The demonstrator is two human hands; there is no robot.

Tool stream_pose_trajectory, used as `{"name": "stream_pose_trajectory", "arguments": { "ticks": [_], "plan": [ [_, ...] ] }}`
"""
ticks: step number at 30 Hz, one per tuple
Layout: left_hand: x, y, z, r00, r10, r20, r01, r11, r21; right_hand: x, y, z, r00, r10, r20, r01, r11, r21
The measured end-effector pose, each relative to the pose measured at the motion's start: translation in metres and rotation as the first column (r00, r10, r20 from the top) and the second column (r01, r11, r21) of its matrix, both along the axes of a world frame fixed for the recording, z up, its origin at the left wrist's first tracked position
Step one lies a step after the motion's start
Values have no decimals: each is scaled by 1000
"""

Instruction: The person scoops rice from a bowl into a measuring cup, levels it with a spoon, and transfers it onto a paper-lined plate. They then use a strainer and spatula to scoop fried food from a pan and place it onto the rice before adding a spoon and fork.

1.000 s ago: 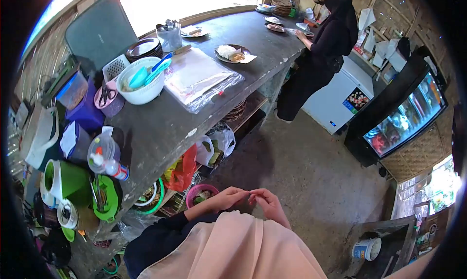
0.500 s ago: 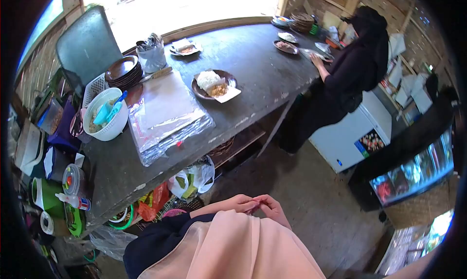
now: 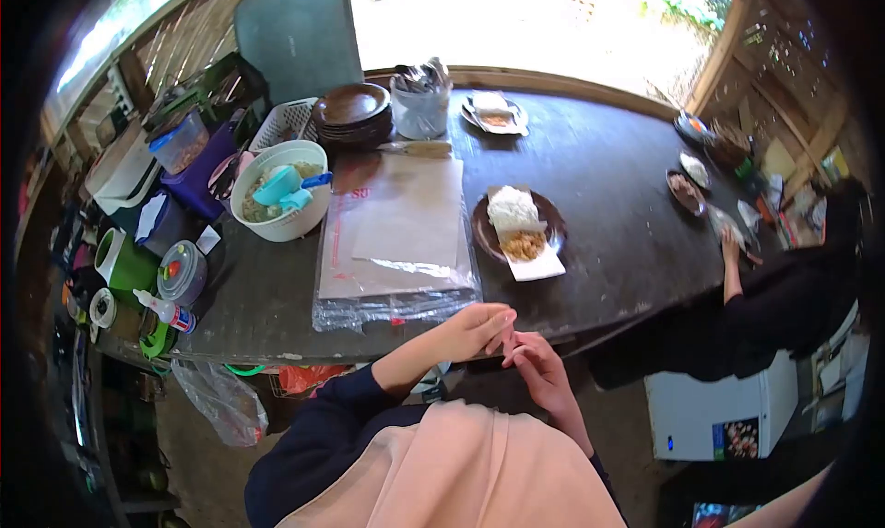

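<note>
My left hand (image 3: 475, 333) and my right hand (image 3: 544, 369) meet in front of my body, just over the near table edge. Their fingertips touch, and the fingers of both are curled and pressed together. I see no object in either. Beyond them is a brown plate (image 3: 556, 222) with white rice (image 3: 513, 207), a portion of brown food (image 3: 523, 244) and a piece of white paper (image 3: 536, 267). Left of the plate lies a stack of brown paper sheets (image 3: 406, 217) on a clear plastic wrapper (image 3: 396, 309).
A white rice basket (image 3: 293, 224) with a blue scoop (image 3: 277, 187) stands left, near stacked brown plates (image 3: 352, 113) and a cutlery tub (image 3: 421, 109). Another plate (image 3: 495, 113) sits at the back. At right, a person in black (image 3: 784, 293) reaches over the table near a white freezer (image 3: 724, 406).
My view has turned left and come closer to the table. My joined hands have risen from waist level to the table edge and remain touching. The other person's hand stays by the far dishes.
</note>
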State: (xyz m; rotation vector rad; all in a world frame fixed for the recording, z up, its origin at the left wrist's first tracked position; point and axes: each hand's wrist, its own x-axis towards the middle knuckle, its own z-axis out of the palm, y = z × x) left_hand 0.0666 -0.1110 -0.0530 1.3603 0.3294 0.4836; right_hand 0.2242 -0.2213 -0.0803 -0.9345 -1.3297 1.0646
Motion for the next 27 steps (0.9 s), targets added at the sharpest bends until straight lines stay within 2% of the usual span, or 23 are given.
{"name": "stream_pose_trajectory", "arguments": {
  "ticks": [1, 3, 4, 6, 8, 10, 11, 13, 14, 16, 17, 18, 19, 20, 22, 23, 24, 25, 26, 27],
  "plan": [
    [-3, 16, 11, 998, 46, 42, -50, 995, 87, 4, 15, 10, 1000, 17, 18, -17, 1000, 3],
    [-7, 37, 44, 975, 138, 176, -185, 939, 290, 14, 44, 38, 939, -93, 331, 31, 982, 187],
    [-8, 50, 54, 949, 173, 265, -273, 870, 410, 16, 58, 56, 913, -129, 387, 33, 969, 245],
    [-16, 77, 76, 940, 227, 255, -326, 819, 472, 27, 93, 79, 823, -177, 540, -60, 918, 391],
    [-23, 105, 90, 929, 284, 237, -369, 767, 525, 31, 130, 101, 770, -263, 582, -100, 850, 517],
    [-28, 139, 99, 853, 359, 379, -521, 628, 579, 33, 169, 110, 826, -243, 509, -47, 870, 491],
    [-32, 155, 104, 848, 364, 386, -530, 616, 583, 32, 191, 116, 843, -249, 477, -24, 868, 495],
    [-42, 179, 109, 823, 506, 259, -566, 697, 440, 35, 240, 122, 854, -227, 468, -33, 874, 484],
    [-42, 187, 107, 817, 510, 269, -576, 690, 439, 33, 259, 125, 852, -223, 474, -44, 871, 489],
    [-38, 207, 103, 643, 740, 198, -765, 631, 126, 28, 295, 134, 842, -257, 474, 78, 928, 363],
    [-40, 223, 96, 643, 740, 195, -762, 643, 72, 30, 314, 137, 841, -254, 478, 66, 925, 375],
    [-41, 231, 99, 636, 744, 203, -768, 636, 78, 31, 333, 135, 767, -268, 583, 46, 929, 367],
    [-42, 239, 100, 614, 759, 215, -778, 628, 4, 31, 351, 132, 682, -280, 676, 30, 934, 357],
    [-44, 247, 103, 591, 775, 225, -783, 618, -70, 31, 371, 127, 686, -280, 672, 24, 931, 364],
    [-45, 260, 102, 548, 796, 257, -801, 588, -111, 31, 407, 124, 489, -312, 814, -30, 927, 373],
    [-45, 267, 97, 506, 818, 274, -811, 559, -173, 30, 420, 129, 352, -304, 885, -63, 936, 347],
    [-46, 274, 92, 465, 838, 286, -816, 531, -228, 29, 436, 130, 357, -305, 883, -64, 935, 348],
    [-45, 281, 85, 447, 851, 276, -827, 511, -235, 26, 452, 131, 301, -303, 904, -56, 941, 334],
    [-44, 285, 82, 446, 852, 273, -830, 508, -230, 23, 472, 131, 244, -301, 922, -48, 946, 322],
    [-42, 288, 78, 467, 851, 238, -830, 515, -214, 20, 491, 133, 252, -301, 920, -49, 945, 322]
  ]
}}
